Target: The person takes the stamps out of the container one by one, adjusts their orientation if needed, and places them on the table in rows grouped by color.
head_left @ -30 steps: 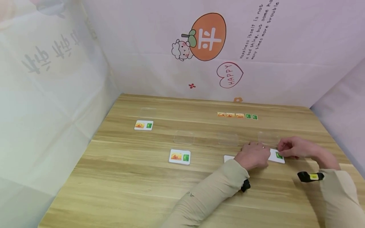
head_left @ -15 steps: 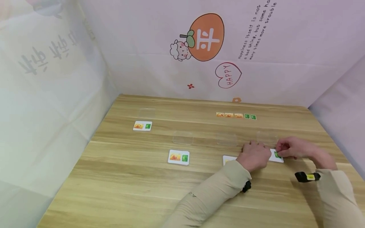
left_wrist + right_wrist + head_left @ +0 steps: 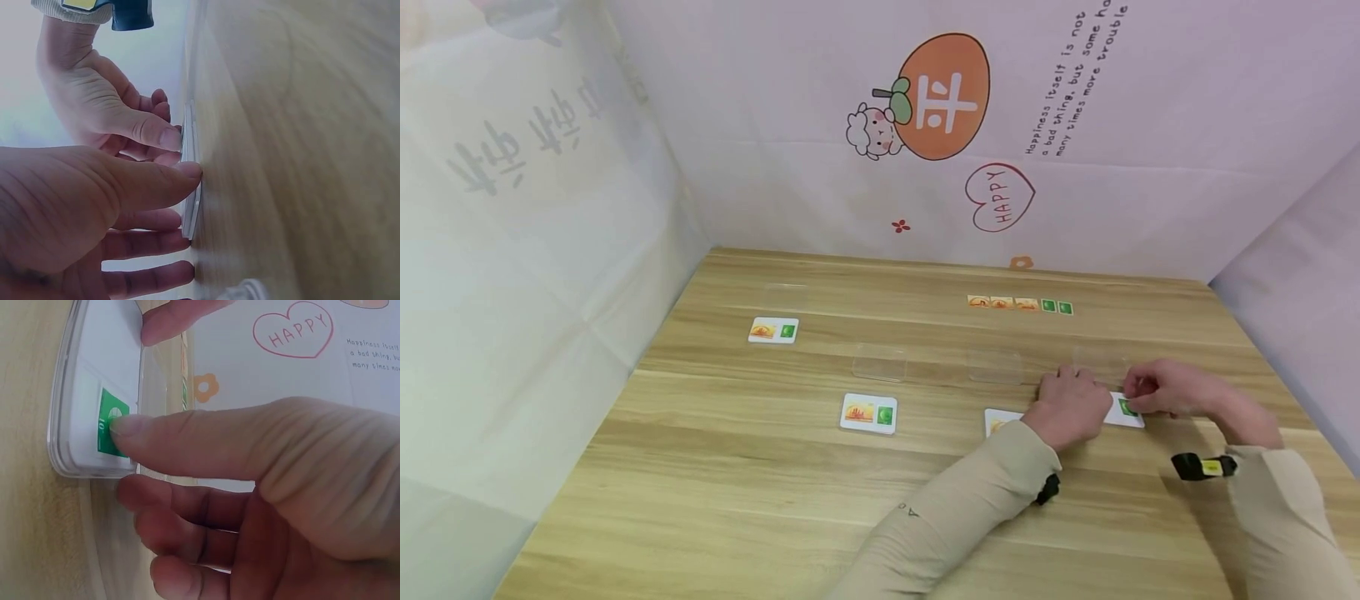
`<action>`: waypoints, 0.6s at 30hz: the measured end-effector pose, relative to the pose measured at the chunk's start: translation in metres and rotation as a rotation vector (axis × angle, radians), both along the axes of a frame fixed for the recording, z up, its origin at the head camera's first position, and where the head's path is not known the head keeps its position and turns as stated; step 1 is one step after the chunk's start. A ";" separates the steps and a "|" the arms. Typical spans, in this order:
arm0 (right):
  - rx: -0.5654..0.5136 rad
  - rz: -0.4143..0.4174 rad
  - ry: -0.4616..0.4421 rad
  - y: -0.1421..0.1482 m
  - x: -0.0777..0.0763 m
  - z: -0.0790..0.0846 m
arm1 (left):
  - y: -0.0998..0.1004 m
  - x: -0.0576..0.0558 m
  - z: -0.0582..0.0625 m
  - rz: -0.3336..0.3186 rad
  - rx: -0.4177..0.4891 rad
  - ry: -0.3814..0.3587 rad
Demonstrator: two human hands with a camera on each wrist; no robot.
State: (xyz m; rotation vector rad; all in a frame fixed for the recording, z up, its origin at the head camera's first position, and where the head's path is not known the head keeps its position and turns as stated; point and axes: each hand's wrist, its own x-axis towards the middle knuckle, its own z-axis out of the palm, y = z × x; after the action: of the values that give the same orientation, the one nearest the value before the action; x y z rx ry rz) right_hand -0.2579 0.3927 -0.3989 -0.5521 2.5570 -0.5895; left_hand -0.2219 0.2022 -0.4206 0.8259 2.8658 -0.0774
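Note:
At the right of the table in the head view, a white card (image 3: 1117, 410) lies in a shallow clear plastic case (image 3: 57, 440). A green stamp (image 3: 107, 439) is on the card near its right end. My left hand (image 3: 1070, 408) grips the left part of the case, thumb at the near edge and fingers at the far edge. With the tip of its straight thumb (image 3: 181, 442), my right hand (image 3: 1183, 392) presses on the green stamp. The right hand's other fingers are loosely bent beside the case's end. My left hand covers the card's left half in the head view.
Cards with an orange and a green stamp lie left (image 3: 773, 331) and centre (image 3: 868, 414). Another card (image 3: 1000, 419) is partly under my left sleeve. Clear lids (image 3: 880, 363) lie behind the cards. A row of loose stamps (image 3: 1002, 303) lies near the back wall (image 3: 820, 167).
Both hands stay at the same card, with the right thumb at the green stamp. The head view has shifted slightly; the other cards and loose stamps lie as before.

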 end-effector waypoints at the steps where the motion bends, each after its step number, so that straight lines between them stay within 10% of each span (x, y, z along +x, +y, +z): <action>1: 0.013 0.001 0.013 -0.001 0.000 0.000 | 0.000 0.000 0.000 -0.001 0.000 -0.001; 18: 0.163 -0.003 0.122 -0.012 0.002 0.002 | -0.001 -0.001 -0.002 -0.007 0.028 -0.008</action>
State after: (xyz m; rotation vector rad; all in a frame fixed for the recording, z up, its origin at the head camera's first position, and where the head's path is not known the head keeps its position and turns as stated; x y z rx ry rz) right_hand -0.2560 0.3811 -0.3973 -0.5420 2.6900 -0.3533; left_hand -0.2232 0.2015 -0.4224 0.8395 2.8632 -0.0354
